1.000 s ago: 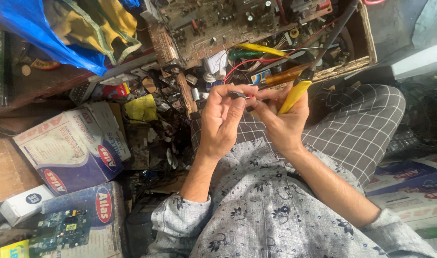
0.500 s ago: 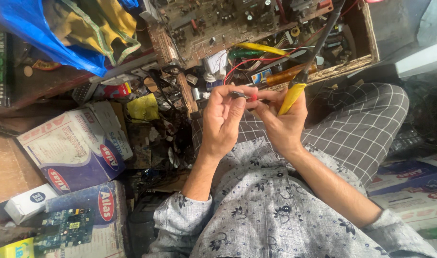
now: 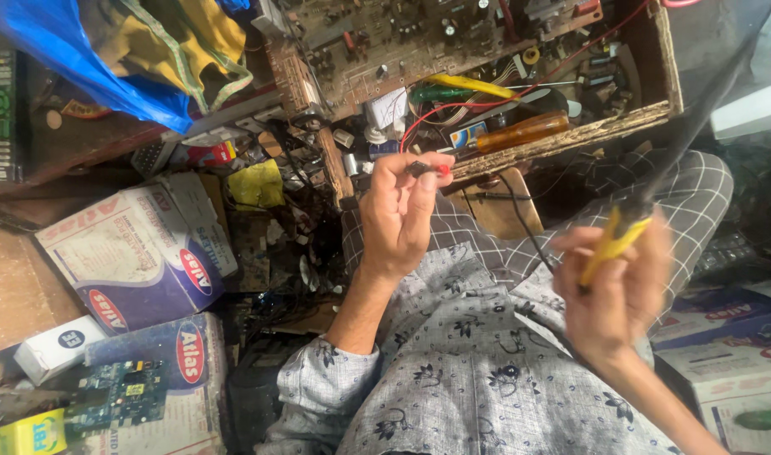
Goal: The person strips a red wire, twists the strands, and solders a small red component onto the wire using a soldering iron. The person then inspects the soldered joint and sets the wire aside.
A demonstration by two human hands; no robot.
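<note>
Above the checked lap, left hand [image 3: 402, 215] pinching a small dark component [image 3: 419, 168] at its fingertips near the circuit board [image 3: 419, 50], right hand [image 3: 617, 291] apart, gripping a yellow-handled tool [image 3: 615, 240].

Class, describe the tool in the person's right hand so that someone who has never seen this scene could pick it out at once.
Start at the checked trouser leg on the right of the view. Just below it the right hand grips a slim yellow-handled tool with a dark shaft, blurred in this view. Unlike the amber-handled screwdriver lying in the wooden tray, it is yellow and held up.
</note>
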